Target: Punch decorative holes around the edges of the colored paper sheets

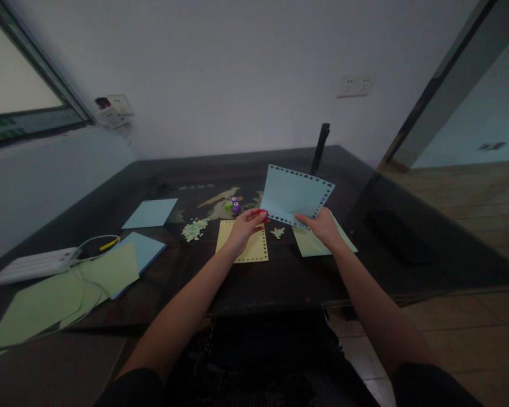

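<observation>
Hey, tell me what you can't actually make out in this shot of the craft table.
Head view, the only view:
- Red punch: mostly covered by the left hand and the blue sheet, so its shape is unclear.
- Yellow sheet: its upper part lies under the left hand.
- Green sheet: partly behind the right hand.
- Paper scraps: too small to tell their shapes.
- Green papers: cut off by the left edge.

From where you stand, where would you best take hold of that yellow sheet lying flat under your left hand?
Probably the near edge of the yellow sheet, coming from the person's side. It lies flat on the dark table with that edge uncovered, while the left hand hovers over its far end.
</observation>
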`<state>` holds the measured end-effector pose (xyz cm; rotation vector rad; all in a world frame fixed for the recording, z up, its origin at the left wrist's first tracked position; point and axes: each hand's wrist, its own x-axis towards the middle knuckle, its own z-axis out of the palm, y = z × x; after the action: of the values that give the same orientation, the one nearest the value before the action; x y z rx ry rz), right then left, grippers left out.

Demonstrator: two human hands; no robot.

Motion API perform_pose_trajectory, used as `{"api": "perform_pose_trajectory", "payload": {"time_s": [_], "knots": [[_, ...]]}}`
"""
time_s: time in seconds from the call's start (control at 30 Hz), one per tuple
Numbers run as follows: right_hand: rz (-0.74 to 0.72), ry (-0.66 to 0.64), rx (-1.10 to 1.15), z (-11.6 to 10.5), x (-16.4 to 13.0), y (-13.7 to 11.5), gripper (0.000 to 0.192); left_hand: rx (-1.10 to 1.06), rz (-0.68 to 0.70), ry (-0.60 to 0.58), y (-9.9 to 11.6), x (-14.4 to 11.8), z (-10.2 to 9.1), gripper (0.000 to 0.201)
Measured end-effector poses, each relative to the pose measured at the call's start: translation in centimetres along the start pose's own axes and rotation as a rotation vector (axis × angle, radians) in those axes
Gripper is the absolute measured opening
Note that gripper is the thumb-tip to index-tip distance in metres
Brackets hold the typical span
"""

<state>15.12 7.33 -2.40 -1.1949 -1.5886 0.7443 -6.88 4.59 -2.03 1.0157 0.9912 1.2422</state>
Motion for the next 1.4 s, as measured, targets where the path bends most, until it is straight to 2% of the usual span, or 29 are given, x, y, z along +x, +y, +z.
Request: {"api": "perform_pose_trajectory", "payload": {"time_s": [0.67,1.23,1.4], "knots": [[-0.005,0.016,-0.015,0.1,-0.2,-0.6,0.034,0.011,0.002,0.015,-0.2,0.0,0.0,0.033],[-0.021,-0.002,-0.008,0.0,-0.1,-0.5,0.034,0.058,0.083,0.035,-0.9,0.4,-0.2,0.032],[-0.01,-0.017,-0.007,0.0,-0.1,-0.4,0.039,0.037,0.126,0.039,-1.3,0.6,-0.2,0.03]]}}
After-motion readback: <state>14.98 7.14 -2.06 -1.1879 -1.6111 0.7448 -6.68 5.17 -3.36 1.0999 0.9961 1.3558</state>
